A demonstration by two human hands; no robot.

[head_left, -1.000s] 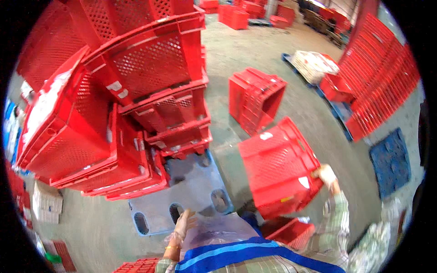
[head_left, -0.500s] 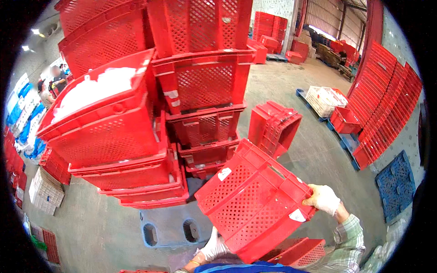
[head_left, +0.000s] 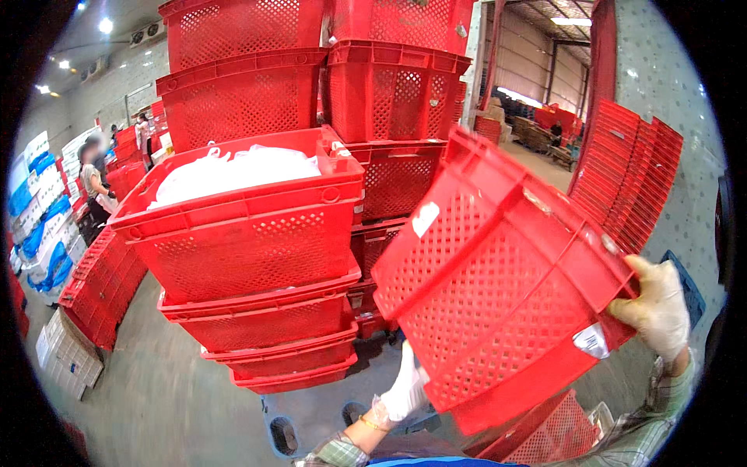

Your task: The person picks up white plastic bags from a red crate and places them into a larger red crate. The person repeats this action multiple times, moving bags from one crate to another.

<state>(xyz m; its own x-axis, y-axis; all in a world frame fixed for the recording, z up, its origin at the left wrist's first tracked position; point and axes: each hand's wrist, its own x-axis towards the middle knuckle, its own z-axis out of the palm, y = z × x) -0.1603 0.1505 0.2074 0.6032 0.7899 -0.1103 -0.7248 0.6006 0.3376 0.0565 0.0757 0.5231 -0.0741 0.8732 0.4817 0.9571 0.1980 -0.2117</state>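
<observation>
A red perforated plastic crate point(head_left: 498, 288) is held up in front of me, tilted, with two white labels on its side. My right hand point(head_left: 657, 303), in a white glove, is closed on its right end. My left hand point(head_left: 406, 387), also gloved, grips the crate's lower left edge, its fingers partly hidden behind it. To the left of it stands a stack of red crates point(head_left: 257, 257), the top one filled with white plastic bags point(head_left: 233, 175). Taller stacked crates point(head_left: 397, 93) rise behind.
A blue pallet point(head_left: 311, 424) lies under the stacks. Another red crate point(head_left: 556, 436) is low at my feet. Nested red crates point(head_left: 630, 179) lean by the right wall. At left are a white crate point(head_left: 66, 354), blue-and-white boxes point(head_left: 43, 218) and a person point(head_left: 95, 179).
The held crate has risen and moved right and closer, with both hands on it. My view has tilted up, showing more of the far room.
</observation>
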